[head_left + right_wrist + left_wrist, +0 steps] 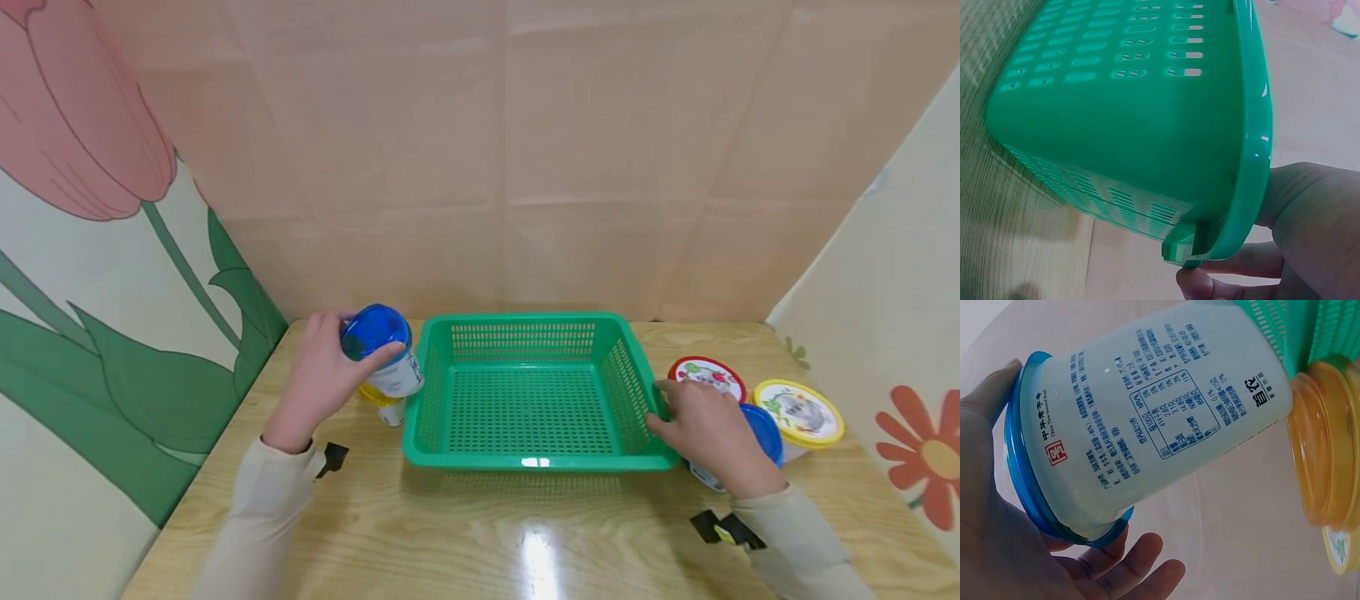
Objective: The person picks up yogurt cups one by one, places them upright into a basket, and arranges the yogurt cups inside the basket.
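My left hand (322, 371) grips a white paper cup with a blue lid (397, 375) by its lid end, just left of the basket. In the left wrist view the cup (1154, 406) lies tilted across the picture, with printed text on its side. Below it, partly hidden, stands a cup with a yellow lid (390, 412). A green plastic basket (536, 462) with slotted walls stands in the middle of the table, nothing inside it. My right hand (708, 429) holds the basket's right rim, fingers hooked beneath it in the right wrist view.
Right of the basket stand a cup with a red lid (708, 373), one with a yellow lid (802, 412) and one with a blue lid (767, 433), partly behind my right hand. A brown wall covering (510, 167) rises behind the wooden table (465, 542); patterned panels flank it.
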The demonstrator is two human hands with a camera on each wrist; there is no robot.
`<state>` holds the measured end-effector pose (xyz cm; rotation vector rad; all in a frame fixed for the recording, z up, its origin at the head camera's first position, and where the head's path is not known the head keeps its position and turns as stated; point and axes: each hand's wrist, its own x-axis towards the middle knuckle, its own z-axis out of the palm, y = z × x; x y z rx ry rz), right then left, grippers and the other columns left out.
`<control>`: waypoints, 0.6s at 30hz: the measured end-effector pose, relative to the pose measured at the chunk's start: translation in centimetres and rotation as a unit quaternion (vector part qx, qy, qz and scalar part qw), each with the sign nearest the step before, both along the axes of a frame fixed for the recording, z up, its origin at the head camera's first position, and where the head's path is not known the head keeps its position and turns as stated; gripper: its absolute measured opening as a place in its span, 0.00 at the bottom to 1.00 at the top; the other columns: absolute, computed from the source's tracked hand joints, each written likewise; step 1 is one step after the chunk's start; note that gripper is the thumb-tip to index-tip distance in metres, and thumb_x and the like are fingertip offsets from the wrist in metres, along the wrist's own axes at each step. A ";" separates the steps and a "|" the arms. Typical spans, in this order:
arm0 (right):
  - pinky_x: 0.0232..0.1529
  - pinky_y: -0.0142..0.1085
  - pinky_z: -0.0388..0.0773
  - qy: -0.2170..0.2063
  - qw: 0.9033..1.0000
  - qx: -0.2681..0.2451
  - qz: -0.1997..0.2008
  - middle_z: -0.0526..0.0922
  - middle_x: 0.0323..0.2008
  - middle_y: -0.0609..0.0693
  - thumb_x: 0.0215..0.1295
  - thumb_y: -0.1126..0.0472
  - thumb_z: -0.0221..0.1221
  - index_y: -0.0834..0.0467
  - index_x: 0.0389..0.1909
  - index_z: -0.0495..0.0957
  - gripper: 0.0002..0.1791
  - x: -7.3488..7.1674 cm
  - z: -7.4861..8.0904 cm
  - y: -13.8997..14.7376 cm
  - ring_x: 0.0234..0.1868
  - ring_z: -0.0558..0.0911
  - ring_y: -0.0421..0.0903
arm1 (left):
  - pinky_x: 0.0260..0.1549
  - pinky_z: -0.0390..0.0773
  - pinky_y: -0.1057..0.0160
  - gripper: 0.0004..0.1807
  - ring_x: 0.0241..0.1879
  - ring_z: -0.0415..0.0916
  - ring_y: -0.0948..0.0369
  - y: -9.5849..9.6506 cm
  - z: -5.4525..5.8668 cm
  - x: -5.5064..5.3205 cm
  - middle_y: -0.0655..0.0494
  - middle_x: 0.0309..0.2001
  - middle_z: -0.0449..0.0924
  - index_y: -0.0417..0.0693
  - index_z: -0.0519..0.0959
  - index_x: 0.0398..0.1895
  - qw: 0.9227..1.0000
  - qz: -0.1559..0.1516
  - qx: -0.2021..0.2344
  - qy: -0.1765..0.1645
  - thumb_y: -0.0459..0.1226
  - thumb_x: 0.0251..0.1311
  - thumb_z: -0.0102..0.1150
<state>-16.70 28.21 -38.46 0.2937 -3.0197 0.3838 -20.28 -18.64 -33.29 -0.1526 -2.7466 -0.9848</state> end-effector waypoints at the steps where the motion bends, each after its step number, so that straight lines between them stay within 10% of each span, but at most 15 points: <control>1: 0.25 0.41 0.67 0.000 1.000 -0.001 0.000 0.80 0.24 0.47 0.59 0.53 0.68 0.71 0.55 0.78 0.30 0.0 0.0 0.0 0.26 0.75 0.45 | 0.54 0.74 0.37 0.56 0.60 0.64 0.43 0.2 0.0 -0.1 0.40 0.64 0.62 0.39 0.63 0.68 1.000 -0.002 0.002 -0.002 0.73 0.51 0.58; 18: 0.26 0.42 0.68 -0.001 1.000 0.003 -0.003 0.80 0.25 0.48 0.59 0.53 0.68 0.71 0.55 0.78 0.30 0.0 0.0 0.0 0.27 0.76 0.46 | 0.54 0.75 0.40 0.57 0.58 0.66 0.45 3.2 0.0 -2.2 0.41 0.63 0.63 0.41 0.62 0.69 0.999 -0.039 0.003 -0.024 0.74 0.48 0.59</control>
